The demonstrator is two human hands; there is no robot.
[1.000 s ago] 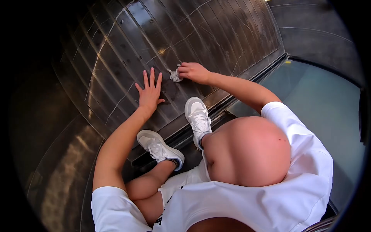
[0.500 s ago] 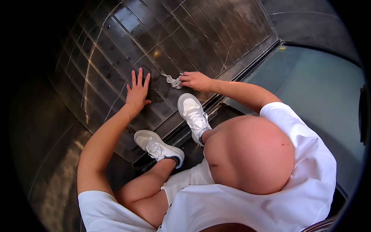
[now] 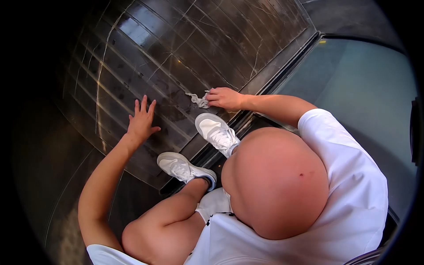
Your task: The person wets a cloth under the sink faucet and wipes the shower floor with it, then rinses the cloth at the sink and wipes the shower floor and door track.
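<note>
Fingers spread, my left hand [image 3: 141, 121] is over the dark ribbed stone surface [image 3: 163, 66], left of centre, with nothing in it. My right hand [image 3: 225, 98] grips a crumpled whitish cloth [image 3: 201, 101] against the same surface, just above my right shoe. Part of the cloth trails out to the left of my fingers. The fingertips are partly hidden in its folds. Pale veins and darker, wet-looking patches mark the stone between my hands.
My white shoes [image 3: 216, 134] stand at the lower edge of the ribbed surface, by a dark seam. A greenish glass panel [image 3: 353, 84] with a dark frame lies at the right. My bent knee [image 3: 278, 181] fills the lower middle.
My left hand has moved left and down in view, still spread. My right hand, holding the cloth, has shifted slightly right and down. More of the cloth shows, and the view has shifted.
</note>
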